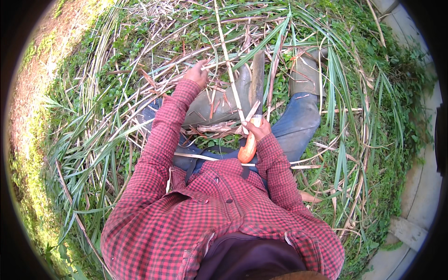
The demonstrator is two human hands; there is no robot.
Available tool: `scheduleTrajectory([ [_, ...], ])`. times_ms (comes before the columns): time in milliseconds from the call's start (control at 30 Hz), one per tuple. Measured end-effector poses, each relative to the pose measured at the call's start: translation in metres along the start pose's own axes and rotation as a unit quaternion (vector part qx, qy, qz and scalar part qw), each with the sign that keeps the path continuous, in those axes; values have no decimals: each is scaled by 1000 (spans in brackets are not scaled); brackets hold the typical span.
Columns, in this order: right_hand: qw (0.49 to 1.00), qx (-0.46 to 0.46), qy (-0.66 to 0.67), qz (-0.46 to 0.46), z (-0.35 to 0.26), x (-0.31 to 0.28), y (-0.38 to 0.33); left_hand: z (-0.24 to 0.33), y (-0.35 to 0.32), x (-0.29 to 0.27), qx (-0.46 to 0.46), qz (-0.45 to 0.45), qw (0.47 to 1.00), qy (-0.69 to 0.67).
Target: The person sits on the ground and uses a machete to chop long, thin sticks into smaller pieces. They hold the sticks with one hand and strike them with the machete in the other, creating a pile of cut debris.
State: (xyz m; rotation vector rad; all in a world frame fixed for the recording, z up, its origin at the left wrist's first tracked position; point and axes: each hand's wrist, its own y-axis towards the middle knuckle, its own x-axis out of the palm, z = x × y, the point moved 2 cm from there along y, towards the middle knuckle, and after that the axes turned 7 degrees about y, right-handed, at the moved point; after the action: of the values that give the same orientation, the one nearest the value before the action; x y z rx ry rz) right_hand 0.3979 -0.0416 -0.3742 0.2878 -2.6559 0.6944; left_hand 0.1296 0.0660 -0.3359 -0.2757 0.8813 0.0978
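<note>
Orange-handled machete (256, 95) points away between the boots (219, 106); right hand (260, 129) clenched on handle (248, 151) and 1 pale stalk (228, 65). Left hand (198, 74): can't tell. Stalk looks light, stiff; pinch clear of blade (257, 74).

Knife (256, 102) between boots (214, 106), stalk (228, 63) left, seemingly over one boot

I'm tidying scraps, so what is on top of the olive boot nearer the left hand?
Brown dry strips lie on the olive boot; a pale stalk crosses over it, contact unclear. The ground beneath the boot is hidden.
</note>
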Motion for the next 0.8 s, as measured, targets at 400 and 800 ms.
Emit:
scheduleTrajectory([
  [400,988,-144,6,-60,-35,47,-7,54,-93,30,468,174,842,205],
  [800,888,-172,-422,61,-60,17,0,35,-105,-111,247,566,682,-392],
])
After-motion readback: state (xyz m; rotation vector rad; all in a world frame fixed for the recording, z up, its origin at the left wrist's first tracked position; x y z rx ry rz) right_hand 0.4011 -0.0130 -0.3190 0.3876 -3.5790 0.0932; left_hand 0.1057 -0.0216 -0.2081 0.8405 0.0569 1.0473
